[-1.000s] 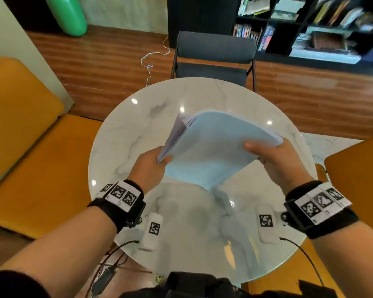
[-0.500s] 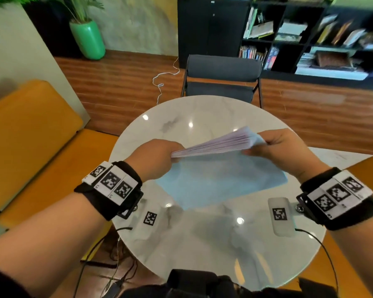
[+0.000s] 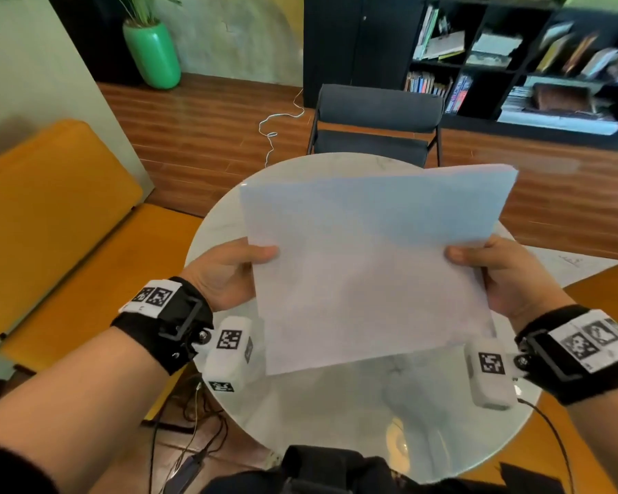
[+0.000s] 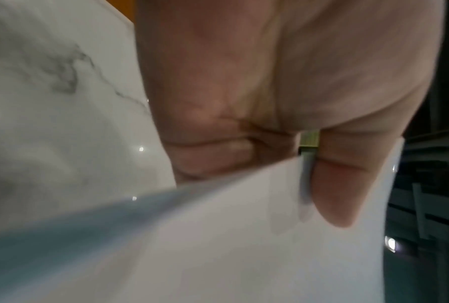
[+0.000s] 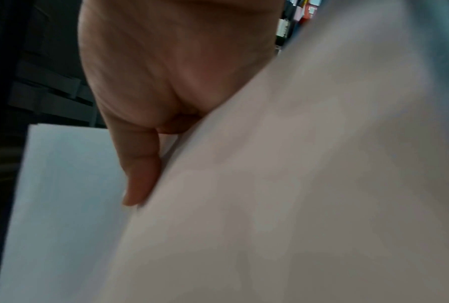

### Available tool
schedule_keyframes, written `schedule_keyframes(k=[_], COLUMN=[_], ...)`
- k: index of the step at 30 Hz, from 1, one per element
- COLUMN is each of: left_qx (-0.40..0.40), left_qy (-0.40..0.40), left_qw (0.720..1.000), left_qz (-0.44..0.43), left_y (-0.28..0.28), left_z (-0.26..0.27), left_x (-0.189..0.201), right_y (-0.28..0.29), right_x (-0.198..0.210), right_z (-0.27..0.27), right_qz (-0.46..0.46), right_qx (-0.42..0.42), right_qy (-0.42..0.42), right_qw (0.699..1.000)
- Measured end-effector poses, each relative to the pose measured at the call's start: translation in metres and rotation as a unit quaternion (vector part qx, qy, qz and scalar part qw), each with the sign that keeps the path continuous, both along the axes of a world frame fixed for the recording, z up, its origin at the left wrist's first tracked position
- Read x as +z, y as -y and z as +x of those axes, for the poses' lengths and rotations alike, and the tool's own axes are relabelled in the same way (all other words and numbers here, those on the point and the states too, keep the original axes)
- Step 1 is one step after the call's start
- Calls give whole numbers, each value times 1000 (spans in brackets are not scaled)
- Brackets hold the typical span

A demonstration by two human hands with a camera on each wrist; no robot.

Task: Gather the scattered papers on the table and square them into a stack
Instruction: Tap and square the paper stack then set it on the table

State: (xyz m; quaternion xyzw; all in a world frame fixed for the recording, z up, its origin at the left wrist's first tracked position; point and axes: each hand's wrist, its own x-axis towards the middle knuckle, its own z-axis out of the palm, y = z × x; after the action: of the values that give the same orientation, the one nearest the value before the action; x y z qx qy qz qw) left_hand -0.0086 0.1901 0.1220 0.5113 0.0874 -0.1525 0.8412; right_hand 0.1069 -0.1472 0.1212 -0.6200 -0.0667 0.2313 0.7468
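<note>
A stack of white papers (image 3: 368,265) is held up on edge above the round marble table (image 3: 336,422), its broad face toward me and its bottom edge clear of the tabletop. My left hand (image 3: 236,272) grips the stack's left edge, thumb on the near face. My right hand (image 3: 493,276) grips the right edge the same way. In the left wrist view the thumb (image 4: 337,184) presses on the paper (image 4: 244,246). In the right wrist view a finger (image 5: 140,168) lies along the sheets (image 5: 296,184). The fingers behind the stack are hidden.
A dark chair (image 3: 375,126) stands at the table's far side. An orange bench (image 3: 50,237) runs along the left and an orange seat (image 3: 607,290) shows at the right. A black bookshelf (image 3: 514,55) and a green vase (image 3: 154,55) stand on the wooden floor beyond.
The stack went from lying tilted, then nearly flat between my hands, to standing upright with its face toward me. Both hands kept their hold and rose with it.
</note>
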Motion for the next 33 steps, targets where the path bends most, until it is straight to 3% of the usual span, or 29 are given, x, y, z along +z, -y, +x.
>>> schedule_keyframes(k=[4,7,11,14,17,23,29,33], left_qx=[12,52,108,139,153,100,72,65], left_qy=[-36,-48,-20,28,55,-43,-20,-74], left_qw=[999,986,948,941,938,943,933,933], left_qz=[34,151,299,306,305,313,353,347], left_y=[9,20,39,45,43,50,43,52], left_z=[-3,-5,-6,-5,-7,-15,-6,-7], left_x=[-13,-19,-29,-35,-44,-83,-70,-80], right_y=[-1,-2,-14,-24,-23,-9,1,1], right_x=[-22,-33,-51,-53,-56,-98,-88,-103], right_z=[-7,-11,-18,-23,-27,-30,-13,-13], right_qz=[-36,-42,-63,-63,-33,-58,-63,-94], right_qx=[18,24,-18,-76,-81,-75,-50,-51], right_qy=[-60,-63,-15,31,65,7,40,-3], right_qw=[997,997,998,995,994,995,996,994])
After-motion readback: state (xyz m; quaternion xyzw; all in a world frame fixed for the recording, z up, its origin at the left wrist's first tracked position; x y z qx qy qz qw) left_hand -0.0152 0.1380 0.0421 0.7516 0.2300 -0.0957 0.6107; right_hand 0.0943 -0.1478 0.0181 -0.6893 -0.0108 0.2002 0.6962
